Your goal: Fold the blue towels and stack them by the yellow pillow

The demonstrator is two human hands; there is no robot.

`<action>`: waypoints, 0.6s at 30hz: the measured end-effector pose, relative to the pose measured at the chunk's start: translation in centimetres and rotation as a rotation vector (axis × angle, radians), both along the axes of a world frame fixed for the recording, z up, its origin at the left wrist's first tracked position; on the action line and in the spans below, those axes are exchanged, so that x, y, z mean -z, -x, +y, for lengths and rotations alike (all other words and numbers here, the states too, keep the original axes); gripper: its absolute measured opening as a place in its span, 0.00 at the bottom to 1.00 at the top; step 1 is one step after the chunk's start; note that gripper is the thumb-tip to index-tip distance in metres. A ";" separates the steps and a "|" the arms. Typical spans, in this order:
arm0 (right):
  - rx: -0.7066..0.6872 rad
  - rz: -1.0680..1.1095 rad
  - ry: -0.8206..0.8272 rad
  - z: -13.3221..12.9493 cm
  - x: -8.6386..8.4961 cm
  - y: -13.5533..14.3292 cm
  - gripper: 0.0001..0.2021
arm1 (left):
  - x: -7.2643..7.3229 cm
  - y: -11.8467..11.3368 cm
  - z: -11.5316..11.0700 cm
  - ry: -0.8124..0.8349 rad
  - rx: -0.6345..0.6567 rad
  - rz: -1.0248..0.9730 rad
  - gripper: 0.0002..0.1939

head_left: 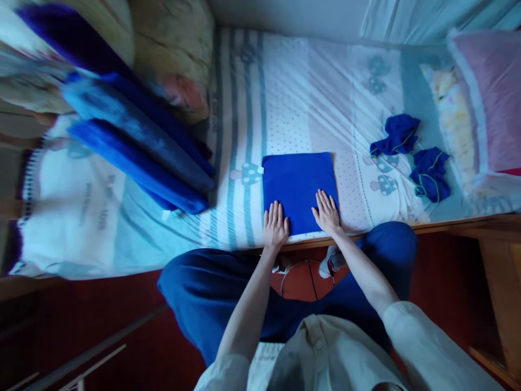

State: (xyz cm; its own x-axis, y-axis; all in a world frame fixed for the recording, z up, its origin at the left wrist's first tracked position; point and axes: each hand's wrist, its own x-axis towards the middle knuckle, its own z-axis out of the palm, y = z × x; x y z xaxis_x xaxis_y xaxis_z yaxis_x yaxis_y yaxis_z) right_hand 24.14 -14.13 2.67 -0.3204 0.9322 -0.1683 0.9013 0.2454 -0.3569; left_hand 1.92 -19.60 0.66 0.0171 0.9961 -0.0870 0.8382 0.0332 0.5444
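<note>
A blue cloth [300,184], square and flat, lies on the bed near its front edge, with a small white tag at its left side. My left hand [276,224] rests palm down on its lower left corner, fingers stretched forward. On the lower right part of the cloth, my right hand [326,212] lies flat with its fingers slightly spread. Neither hand grips anything. To the right sit two crumpled blue cloths with green edging, one farther back [396,134] and one nearer [431,172].
Several folded blue fabric pieces [142,141] lean in a stack at the left. Behind them are pale cushions [175,49]. A pink pillow [494,98] and a cat-printed cushion [453,117] lie at the right. The patterned bed sheet [285,108] ends at a wooden edge before my knees.
</note>
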 end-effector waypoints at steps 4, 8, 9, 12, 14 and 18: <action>0.021 0.008 -0.024 -1.2 -0.4 -2.2 0.32 | -0.6 1.3 -2.0 0.029 -0.054 0.019 0.34; 0.027 0.014 -0.032 -4.0 -0.9 -4.7 0.31 | -1.1 1.6 -3.8 0.056 -0.072 0.024 0.34; 0.038 0.016 -0.030 -4.7 -1.0 -5.4 0.30 | -1.2 1.7 -4.1 0.064 -0.081 0.023 0.33; 0.084 0.041 -0.007 -6.0 -1.2 -7.1 0.29 | -1.6 2.1 -4.4 0.119 -0.142 -0.001 0.32; 0.135 0.094 0.005 -6.2 -1.1 -7.8 0.28 | -2.0 2.3 -4.3 0.170 -0.192 -0.038 0.31; 0.300 0.248 0.005 -6.2 -0.9 -8.6 0.25 | -3.3 2.7 -4.0 0.236 -0.289 -0.141 0.27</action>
State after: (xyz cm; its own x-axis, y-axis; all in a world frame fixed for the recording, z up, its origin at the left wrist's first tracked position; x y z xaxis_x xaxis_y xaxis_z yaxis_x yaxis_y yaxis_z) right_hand 32.70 -20.29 3.56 -0.0657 0.9900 -0.1246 0.8190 -0.0179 -0.5735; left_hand -0.79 -23.60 3.91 -0.2325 0.9145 -0.3311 0.6939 0.3945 0.6024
